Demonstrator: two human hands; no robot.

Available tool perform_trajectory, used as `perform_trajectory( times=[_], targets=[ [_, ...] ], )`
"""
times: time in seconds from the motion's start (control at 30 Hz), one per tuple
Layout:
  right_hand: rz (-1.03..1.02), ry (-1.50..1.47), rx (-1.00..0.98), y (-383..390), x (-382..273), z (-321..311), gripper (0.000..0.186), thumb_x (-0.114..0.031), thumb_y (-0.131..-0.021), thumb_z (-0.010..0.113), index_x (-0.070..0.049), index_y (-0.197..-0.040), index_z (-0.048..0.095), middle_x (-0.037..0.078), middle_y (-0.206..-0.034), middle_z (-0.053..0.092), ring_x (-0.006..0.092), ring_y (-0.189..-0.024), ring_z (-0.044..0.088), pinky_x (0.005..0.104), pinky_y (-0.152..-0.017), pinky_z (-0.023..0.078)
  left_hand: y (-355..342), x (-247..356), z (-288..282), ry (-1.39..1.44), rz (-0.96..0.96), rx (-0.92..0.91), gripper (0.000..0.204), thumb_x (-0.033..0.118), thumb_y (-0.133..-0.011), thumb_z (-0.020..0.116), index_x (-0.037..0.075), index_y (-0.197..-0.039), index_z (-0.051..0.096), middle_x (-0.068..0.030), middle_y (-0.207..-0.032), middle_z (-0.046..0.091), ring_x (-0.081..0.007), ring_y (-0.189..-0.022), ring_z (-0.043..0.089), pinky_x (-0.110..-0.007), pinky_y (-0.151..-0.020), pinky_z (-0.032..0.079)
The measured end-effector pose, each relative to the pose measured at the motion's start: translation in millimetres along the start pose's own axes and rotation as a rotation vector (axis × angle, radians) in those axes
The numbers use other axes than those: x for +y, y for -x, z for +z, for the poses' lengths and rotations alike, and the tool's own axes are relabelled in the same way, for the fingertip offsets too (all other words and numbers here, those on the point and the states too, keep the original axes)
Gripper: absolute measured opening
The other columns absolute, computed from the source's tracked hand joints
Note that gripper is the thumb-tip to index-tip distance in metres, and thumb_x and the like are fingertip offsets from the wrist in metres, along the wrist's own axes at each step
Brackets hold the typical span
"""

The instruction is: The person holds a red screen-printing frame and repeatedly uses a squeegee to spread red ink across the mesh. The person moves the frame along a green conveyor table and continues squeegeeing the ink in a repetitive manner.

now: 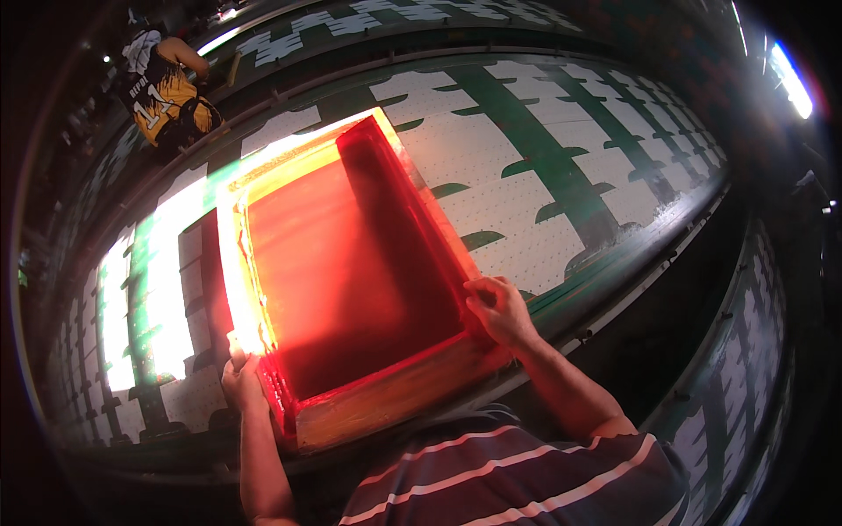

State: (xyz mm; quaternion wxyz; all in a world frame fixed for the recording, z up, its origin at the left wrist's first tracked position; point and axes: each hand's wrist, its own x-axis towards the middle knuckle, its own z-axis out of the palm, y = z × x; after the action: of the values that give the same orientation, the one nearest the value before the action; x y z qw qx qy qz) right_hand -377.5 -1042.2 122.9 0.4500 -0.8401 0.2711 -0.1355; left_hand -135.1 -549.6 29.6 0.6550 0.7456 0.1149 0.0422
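In front of me is a large screen-printing frame with wooden sides and a red, glossy mesh stretched across it. It is tilted over the long table, its near end close to my body. My left hand grips the near left corner, and my right hand is closed on the right side rail near its lower end. Strong light falls on the frame's left and far sides, while a dark shadow crosses the mesh. Under and beyond the frame lie white cut pieces, dotted with small marks, on the green table surface.
A metal rail runs along the table's near edge. Another table with white pieces stands at the right, and a further one lies at the back. A person in a black and yellow top stands at the far left.
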Motion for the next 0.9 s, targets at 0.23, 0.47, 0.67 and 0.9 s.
perform_trajectory(
  times=[0.23, 0.47, 0.67, 0.9],
  targets=[
    [0.062, -0.055, 0.089, -59, 96, -98, 0.027, -0.011, -0.095, 0.081, -0.006, -0.122, 0.083, 0.012, -0.120, 0.066, 0.0213, -0.106, 0.071, 0.0346, -0.097, 0.056, 77, 9, 142, 0.126, 0.080, -0.024, 0.024, -0.005, -0.088, 0.079, 0.001, -0.111, 0.074, -0.0069, -0.105, 0.077, -0.0136, -0.093, 0.073, -0.031, -0.084, 0.058],
    [0.101, -0.041, 0.181, -96, 192, -204, 0.025, -0.009, -0.094, 0.080, -0.004, -0.118, 0.083, 0.010, -0.110, 0.069, 0.0191, -0.098, 0.068, 0.0336, -0.092, 0.056, 176, 25, 284, 0.099, 0.095, 0.050, 0.031, 0.000, -0.087, 0.086, 0.001, -0.116, 0.075, -0.0078, -0.107, 0.078, -0.0165, -0.094, 0.073, -0.034, -0.089, 0.058],
    [0.147, -0.095, 0.208, -112, 247, -263, 0.023, -0.008, -0.096, 0.079, -0.004, -0.118, 0.082, 0.009, -0.115, 0.070, 0.0186, -0.101, 0.072, 0.0344, -0.091, 0.059, 230, 29, 348, 0.052, 0.084, 0.009, 0.033, 0.003, -0.086, 0.088, -0.002, -0.115, 0.074, -0.0103, -0.108, 0.078, -0.0193, -0.095, 0.074, -0.035, -0.089, 0.058],
    [0.150, -0.166, 0.164, -121, 283, -300, 0.024, -0.010, -0.095, 0.079, -0.006, -0.118, 0.082, 0.015, -0.116, 0.070, 0.0270, -0.104, 0.072, 0.0397, -0.095, 0.058, 251, 24, 380, 0.039, 0.079, 0.000, 0.036, 0.006, -0.086, 0.090, -0.002, -0.117, 0.073, -0.0122, -0.108, 0.079, -0.0201, -0.097, 0.075, -0.036, -0.089, 0.058]
  ],
)
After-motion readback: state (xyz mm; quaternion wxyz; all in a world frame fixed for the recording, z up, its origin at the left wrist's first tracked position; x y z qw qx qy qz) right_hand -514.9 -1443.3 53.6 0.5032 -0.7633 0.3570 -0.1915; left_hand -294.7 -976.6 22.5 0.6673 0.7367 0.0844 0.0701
